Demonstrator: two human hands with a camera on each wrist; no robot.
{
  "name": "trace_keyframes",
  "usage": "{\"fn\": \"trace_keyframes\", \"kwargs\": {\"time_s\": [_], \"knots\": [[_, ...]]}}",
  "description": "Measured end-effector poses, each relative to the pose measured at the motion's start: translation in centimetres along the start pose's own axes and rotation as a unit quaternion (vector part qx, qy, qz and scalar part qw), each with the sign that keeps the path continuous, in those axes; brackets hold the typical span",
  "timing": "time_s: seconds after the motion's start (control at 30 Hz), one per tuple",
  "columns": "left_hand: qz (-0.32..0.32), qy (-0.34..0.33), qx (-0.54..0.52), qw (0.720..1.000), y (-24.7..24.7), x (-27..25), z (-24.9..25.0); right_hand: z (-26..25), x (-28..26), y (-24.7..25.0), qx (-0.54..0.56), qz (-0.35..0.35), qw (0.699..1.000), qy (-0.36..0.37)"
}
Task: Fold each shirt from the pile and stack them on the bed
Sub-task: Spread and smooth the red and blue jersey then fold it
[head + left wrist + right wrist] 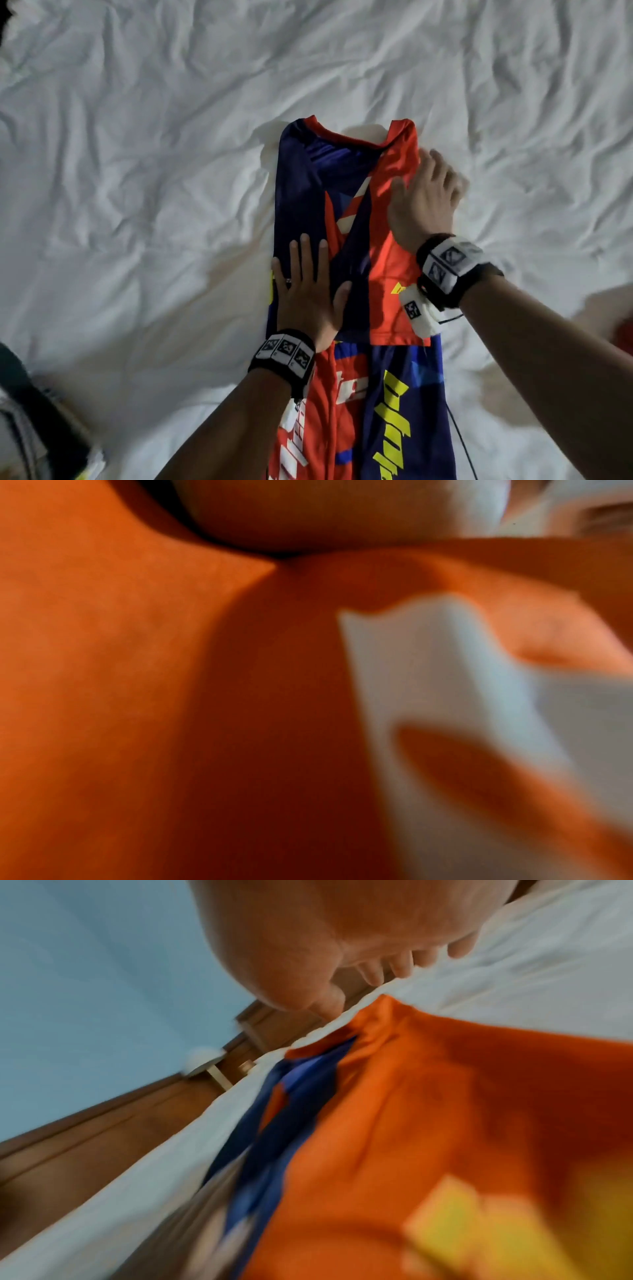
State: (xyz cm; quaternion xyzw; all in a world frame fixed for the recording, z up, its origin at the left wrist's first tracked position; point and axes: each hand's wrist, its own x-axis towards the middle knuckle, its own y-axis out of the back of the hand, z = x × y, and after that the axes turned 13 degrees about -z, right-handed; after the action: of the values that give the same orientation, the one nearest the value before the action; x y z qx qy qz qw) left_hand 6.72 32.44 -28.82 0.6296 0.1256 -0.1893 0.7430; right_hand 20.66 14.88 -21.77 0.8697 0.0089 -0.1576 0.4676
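Note:
A red and navy jersey (346,212) with yellow lettering lies lengthwise on the white bed sheet (137,154), both sides folded inward into a narrow strip, collar at the far end. My left hand (308,284) lies flat, fingers straight, on the navy folded side near the middle. My right hand (424,195) rests with spread fingers on the red folded side near its right edge. The left wrist view is blurred, showing only orange cloth (103,669). In the right wrist view my right hand (342,947) hovers over the orange and blue cloth (411,1110), its fingers slightly bent.
Rumpled white sheet surrounds the jersey on all sides. Dark and striped fabric (37,411) lies at the lower left corner, and something red (625,335) shows at the right edge. A wooden headboard or panel (85,1137) stands beyond the bed.

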Motion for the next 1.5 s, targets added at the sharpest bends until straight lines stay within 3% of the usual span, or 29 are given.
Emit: {"fn": "trace_keyframes", "kwargs": {"time_s": [0.07,0.13,0.23,0.3,0.43,0.53,0.6,0.67,0.8,0.93,1.03,1.27,1.5], "knots": [[0.008,-0.005,-0.008,1.0,-0.1,0.1,-0.1,1.2,-6.3,-2.7,-0.092,-0.067,0.987,0.11],[0.005,-0.003,-0.006,1.0,0.0,0.2,-0.2,4.7,-11.1,-5.3,-0.175,-0.124,0.964,0.154],[-0.005,0.005,0.01,1.0,0.1,0.3,0.1,9.5,-12.4,-5.9,-0.228,-0.113,0.963,0.094],[-0.012,0.009,0.013,1.0,0.2,0.4,0.2,9.3,-12.3,-5.0,-0.229,-0.089,0.968,0.058],[-0.033,0.018,0.018,0.999,0.3,0.6,0.0,9.3,-14.4,-5.8,-0.242,-0.114,0.951,0.152],[-0.037,0.014,-0.023,0.999,2.1,-0.4,0.5,11.0,-15.7,-5.1,-0.23,-0.121,0.962,0.083],[-0.017,-0.006,-0.051,0.999,3.3,-2.8,1.0,10.6,-17.9,-4.0,-0.214,-0.129,0.965,0.082],[-0.02,-0.027,-0.036,0.999,3.6,-7.0,1.7,9.9,-21.7,-3.6,-0.188,-0.137,0.962,0.144],[-0.063,-0.045,-0.037,0.996,1.2,-18.8,1.9,10.5,-32.4,-4.3,-0.153,-0.242,0.934,0.215],[-0.075,-0.064,-0.027,0.995,-2.2,-29.7,0.5,11.1,-41.8,-4.8,-0.15,-0.213,0.938,0.23],[-0.111,-0.062,-0.034,0.991,-4.1,-34.2,-0.5,12.0,-45.8,-5.0,-0.161,-0.209,0.943,0.206],[-0.205,-0.105,0.02,0.973,-5.6,-38.0,-1.3,13.0,-49.5,-5.9,-0.219,-0.254,0.913,0.232],[-0.171,-0.129,0.069,0.974,-6.2,-37.2,-1.0,13.0,-49.5,-6.9,-0.235,-0.195,0.918,0.253]]}}
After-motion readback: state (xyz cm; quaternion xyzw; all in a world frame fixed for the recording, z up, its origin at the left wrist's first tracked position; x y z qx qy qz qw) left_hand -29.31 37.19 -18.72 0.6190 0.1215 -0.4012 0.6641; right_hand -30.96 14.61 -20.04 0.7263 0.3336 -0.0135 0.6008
